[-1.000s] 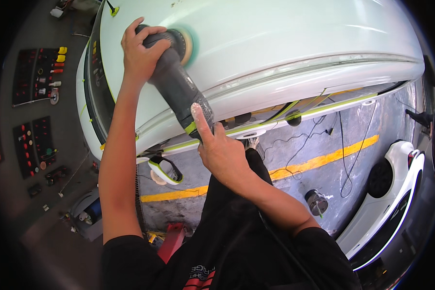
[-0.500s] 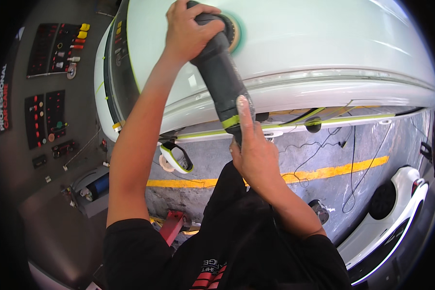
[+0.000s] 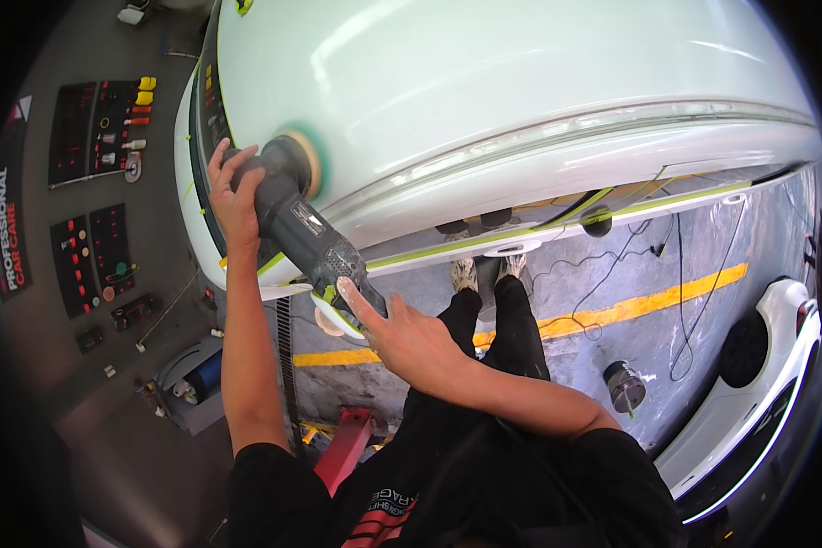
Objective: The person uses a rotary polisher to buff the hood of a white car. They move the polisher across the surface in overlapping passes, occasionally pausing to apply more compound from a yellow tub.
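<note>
Banner (image 3: 11, 199) bears white and red lettering (image 3: 11, 233); shirt (image 3: 484, 466), white; polisher (image 3: 312, 245), a label (image 3: 307, 218).

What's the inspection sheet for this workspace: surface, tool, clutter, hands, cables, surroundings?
Surface: white car roof, glossy with bright reflections; fine defects too small to judge.
Tool: dark polisher, its round pad at the roof, seemingly touching.
Clutter: dark round container on the floor; red metal piece left of the person's legs.
Hands: left hand grips the polisher's head end; right hand is on its rear end, index finger extended along it.
Cables: black cables loose on the floor; none traceable to the polisher.
Surroundings: black tool boards at left; second white car at right.
</note>
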The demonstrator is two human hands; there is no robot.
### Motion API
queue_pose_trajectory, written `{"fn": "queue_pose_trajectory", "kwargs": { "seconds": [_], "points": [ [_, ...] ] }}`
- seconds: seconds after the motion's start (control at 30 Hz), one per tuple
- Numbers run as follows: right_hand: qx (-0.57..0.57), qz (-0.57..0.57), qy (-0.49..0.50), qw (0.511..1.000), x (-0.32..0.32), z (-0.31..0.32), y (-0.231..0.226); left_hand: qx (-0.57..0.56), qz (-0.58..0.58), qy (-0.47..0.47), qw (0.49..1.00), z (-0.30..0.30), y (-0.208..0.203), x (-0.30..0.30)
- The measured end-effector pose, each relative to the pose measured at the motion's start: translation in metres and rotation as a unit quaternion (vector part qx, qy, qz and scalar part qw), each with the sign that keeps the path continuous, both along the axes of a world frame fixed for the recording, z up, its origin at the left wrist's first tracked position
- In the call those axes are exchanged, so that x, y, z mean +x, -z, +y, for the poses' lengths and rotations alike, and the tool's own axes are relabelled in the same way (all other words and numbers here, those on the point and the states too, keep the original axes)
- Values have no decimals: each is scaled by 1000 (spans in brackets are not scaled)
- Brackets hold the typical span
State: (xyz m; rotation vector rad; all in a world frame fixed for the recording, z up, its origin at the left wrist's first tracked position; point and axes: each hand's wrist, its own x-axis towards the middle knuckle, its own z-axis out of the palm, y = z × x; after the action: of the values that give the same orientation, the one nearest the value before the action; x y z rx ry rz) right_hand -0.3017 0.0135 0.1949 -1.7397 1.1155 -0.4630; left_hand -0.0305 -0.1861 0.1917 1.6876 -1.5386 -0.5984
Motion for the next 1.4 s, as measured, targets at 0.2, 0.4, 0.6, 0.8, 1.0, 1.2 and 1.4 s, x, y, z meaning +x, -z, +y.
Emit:
{"fn": "queue_pose_trajectory", "kwargs": {
  "seconds": [0.2,0.4,0.6,0.8,1.0,1.2,1.4],
  "points": [
    [24,13,52,998,-50,0,-19,-7,-71,94,993,-58,-27,-79],
    [-3,36,196,980,-144,-9,-51,-32,-96,177,979,-116,-51,-219],
    [-59,56,309,948,-233,-35,-60,-77,-155,238,956,-173,-57,-369],
    [-90,10,425,901,-297,-64,-50,-215,-230,352,881,-238,-50,-507],
    [-119,-14,428,896,-294,-56,-34,-216,-188,284,915,-196,-54,-511],
    [-94,31,338,936,-267,-40,-25,-90,-184,254,945,-179,-62,-416],
    [-87,14,367,926,-295,-41,-22,-109,-188,279,935,-184,-68,-468]
  ]
}}
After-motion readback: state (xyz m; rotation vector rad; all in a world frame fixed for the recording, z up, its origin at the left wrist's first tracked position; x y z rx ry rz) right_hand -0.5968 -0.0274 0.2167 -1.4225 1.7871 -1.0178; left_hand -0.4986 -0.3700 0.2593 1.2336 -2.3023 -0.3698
